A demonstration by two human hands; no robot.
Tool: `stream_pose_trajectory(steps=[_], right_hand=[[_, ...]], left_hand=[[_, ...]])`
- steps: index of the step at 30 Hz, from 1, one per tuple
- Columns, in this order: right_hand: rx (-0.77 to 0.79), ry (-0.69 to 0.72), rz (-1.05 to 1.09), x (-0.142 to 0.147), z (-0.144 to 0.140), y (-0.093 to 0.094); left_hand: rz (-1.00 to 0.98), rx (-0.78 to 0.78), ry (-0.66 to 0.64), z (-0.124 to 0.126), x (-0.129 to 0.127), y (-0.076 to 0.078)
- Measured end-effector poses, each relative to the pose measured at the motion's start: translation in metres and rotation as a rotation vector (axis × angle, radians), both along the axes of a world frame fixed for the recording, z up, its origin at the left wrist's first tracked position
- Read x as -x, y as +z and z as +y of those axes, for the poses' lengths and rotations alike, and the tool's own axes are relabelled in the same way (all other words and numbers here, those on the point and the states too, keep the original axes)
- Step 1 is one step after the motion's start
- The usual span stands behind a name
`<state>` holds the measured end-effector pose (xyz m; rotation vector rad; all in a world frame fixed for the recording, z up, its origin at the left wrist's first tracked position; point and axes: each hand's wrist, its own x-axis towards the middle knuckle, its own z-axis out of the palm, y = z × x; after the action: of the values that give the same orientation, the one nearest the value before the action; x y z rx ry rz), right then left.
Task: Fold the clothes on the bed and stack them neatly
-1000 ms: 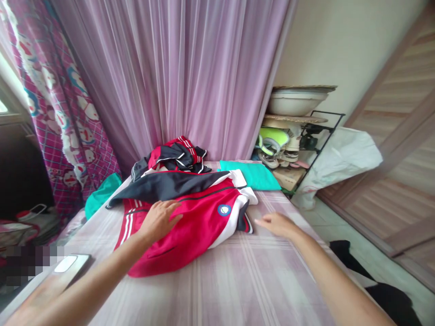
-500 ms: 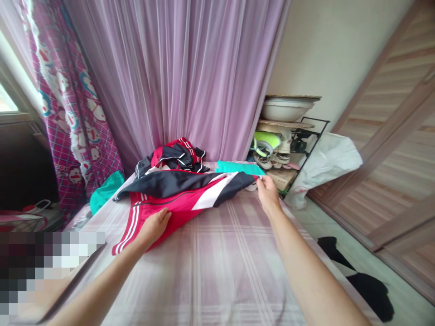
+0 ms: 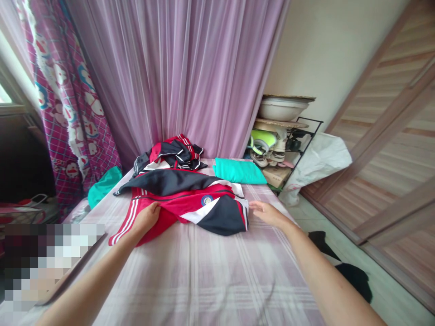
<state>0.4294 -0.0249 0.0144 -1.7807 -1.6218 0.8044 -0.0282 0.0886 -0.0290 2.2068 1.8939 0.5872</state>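
Observation:
A red, white and dark navy sports jacket (image 3: 190, 203) lies partly folded on a bed with a pale plaid sheet (image 3: 210, 276). My left hand (image 3: 147, 217) presses flat on its red left part near the white-striped sleeve. My right hand (image 3: 268, 213) rests open on the sheet, just right of the jacket's dark folded flap, fingers beside its edge. Behind the jacket sits a crumpled pile of similar red and navy clothes (image 3: 171, 154), and a folded teal garment (image 3: 238, 171) lies to the right of it.
A mauve curtain (image 3: 176, 77) hangs behind the bed. A black wire rack (image 3: 285, 140) with shoes and a white basin stands at the right, with a white bag (image 3: 319, 158) beside it. Dark cloth (image 3: 350, 276) lies on the floor. Another teal cloth (image 3: 102, 188) lies at the bed's left edge.
My right hand carried the jacket's dark flap over from the far right and laid it down on the red part, then let go. My left hand stayed pressed on the jacket.

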Motion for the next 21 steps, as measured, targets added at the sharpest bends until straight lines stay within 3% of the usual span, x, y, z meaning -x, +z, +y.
stream_pose_trajectory(steps=[5,8,11,13,14,16,17,19,21], right_hand=[[-0.107,0.034,-0.420,0.016,-0.041,-0.056],[-0.222,-0.036,-0.449,0.035,-0.036,-0.061],[-0.237,-0.234,-0.363,0.038,-0.008,-0.025],[-0.286,-0.406,-0.321,0.031,0.013,0.018],[-0.387,-0.429,-0.299,0.026,0.021,0.041],[-0.524,-0.381,-0.279,0.016,0.029,0.081],[-0.494,-0.292,-0.273,0.012,0.029,0.096],[-0.269,-0.077,-0.237,0.005,0.020,0.113],[0.045,0.095,-0.175,-0.002,0.007,0.113]], left_hand=[[-0.039,0.016,0.063,-0.006,-0.004,-0.004],[-0.057,0.021,0.090,-0.014,-0.006,-0.006],[-0.076,0.026,0.084,-0.024,-0.008,-0.007],[-0.085,0.028,0.045,-0.030,-0.009,-0.007],[-0.084,0.022,0.007,-0.032,-0.010,-0.007],[-0.081,-0.003,-0.097,-0.035,-0.010,-0.008],[-0.082,-0.017,-0.149,-0.036,-0.010,-0.008],[-0.096,-0.036,-0.216,-0.038,-0.010,-0.007],[-0.108,-0.038,-0.246,-0.039,-0.010,-0.006]])
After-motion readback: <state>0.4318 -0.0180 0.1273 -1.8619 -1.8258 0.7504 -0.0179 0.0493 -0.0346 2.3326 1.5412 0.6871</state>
